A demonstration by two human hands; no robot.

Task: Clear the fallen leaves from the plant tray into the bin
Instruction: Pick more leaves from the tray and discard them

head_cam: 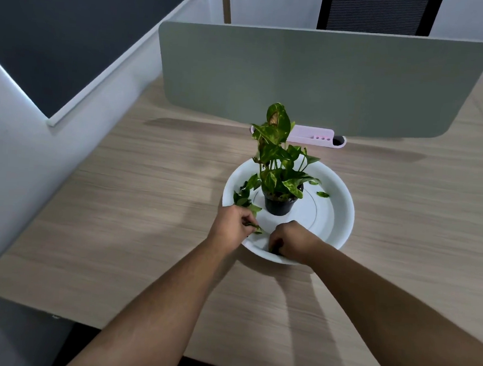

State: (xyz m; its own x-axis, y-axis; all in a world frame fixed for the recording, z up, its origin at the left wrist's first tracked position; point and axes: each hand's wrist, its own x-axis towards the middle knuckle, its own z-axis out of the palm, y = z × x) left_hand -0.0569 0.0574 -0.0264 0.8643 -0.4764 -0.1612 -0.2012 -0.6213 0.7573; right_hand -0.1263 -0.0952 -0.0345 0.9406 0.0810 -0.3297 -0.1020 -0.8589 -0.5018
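Head view is showing fallen leaves [243, 196] lying in the white plant tray [337, 219] on the tabletop [146, 204]. The left hand [232, 225] is pinching a leaf [255, 227] between closed fingers [247, 220]; the right hand [290, 240] is curling its fingers around more leaves at the tray's near rim. Just beyond both hands the black pot [279, 204] with its plant [277, 156] is standing mid-tray, with two leaves [321, 193] lying past it. Farther off, a pink organiser [313, 135] is sitting against the grey divider [329, 80].

Setting: office workstation. Wood-grain counter [134, 203] with grey-green privacy divider [315, 79] along its far edge; pink pen organiser [313, 135] at the divider's foot; black mesh office chair back [378, 11] beyond; dark-glass partition [45, 23] at left.
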